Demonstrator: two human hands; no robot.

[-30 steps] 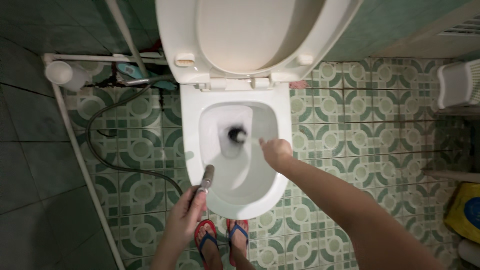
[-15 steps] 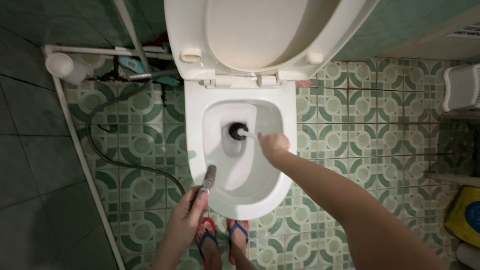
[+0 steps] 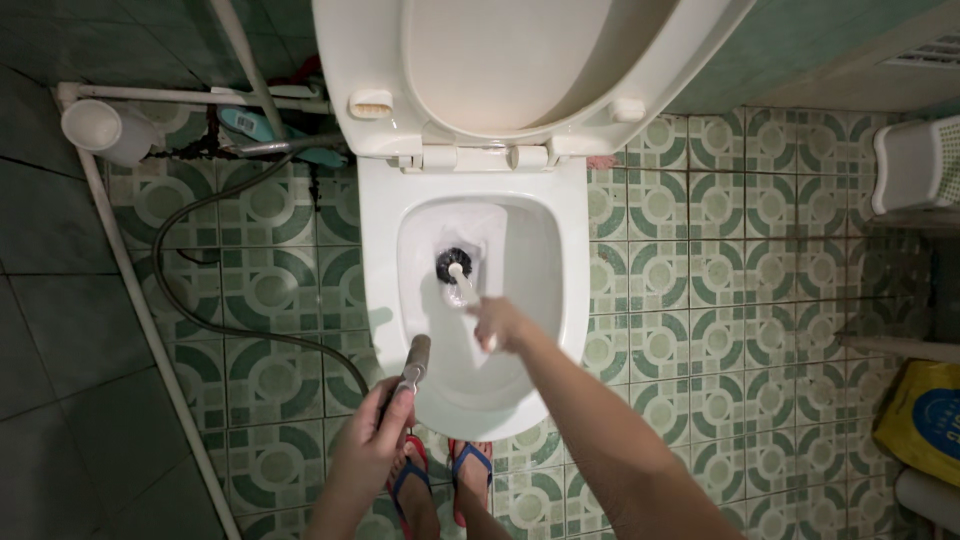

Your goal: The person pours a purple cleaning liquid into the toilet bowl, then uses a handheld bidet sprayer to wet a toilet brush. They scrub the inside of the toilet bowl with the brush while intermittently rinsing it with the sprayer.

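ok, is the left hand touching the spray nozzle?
Touching. The head view shows the left hand wrapped around the spray nozzle, thumb pressed on its top.

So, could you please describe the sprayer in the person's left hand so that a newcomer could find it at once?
Start at the white toilet bowl in the middle of the green patterned floor. At its near left rim, the left hand grips a short metal spray nozzle. Unlike the white-handled brush in the bowl, it trails a dark hose across the tiles.

The left hand (image 3: 372,440) was closed low near the body; the right hand (image 3: 500,323) was clenched, arm stretched forward.
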